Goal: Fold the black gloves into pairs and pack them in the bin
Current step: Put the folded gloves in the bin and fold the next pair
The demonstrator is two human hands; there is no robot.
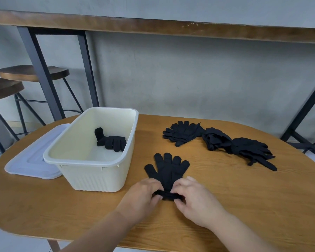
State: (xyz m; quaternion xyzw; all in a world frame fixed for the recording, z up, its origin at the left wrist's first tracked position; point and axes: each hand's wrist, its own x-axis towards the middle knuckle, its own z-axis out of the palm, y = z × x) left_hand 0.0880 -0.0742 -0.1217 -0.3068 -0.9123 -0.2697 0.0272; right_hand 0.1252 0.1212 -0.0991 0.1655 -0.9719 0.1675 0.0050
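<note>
A black glove pair (167, 170) lies flat on the wooden table (225, 197), fingers pointing away from me. My left hand (144, 196) and my right hand (193, 197) both pinch its cuff, which is rolled up between my fingers. A cream plastic bin (91, 177) stands to the left of it, with one folded glove pair (110, 140) lying inside at the far right. A loose pile of black gloves (218, 140) sits at the back right of the table.
The bin's white lid (31, 160) lies flat to the left of the bin. Two wooden stools (16, 75) and a tall bench with dark metal legs (42, 73) stand behind the table.
</note>
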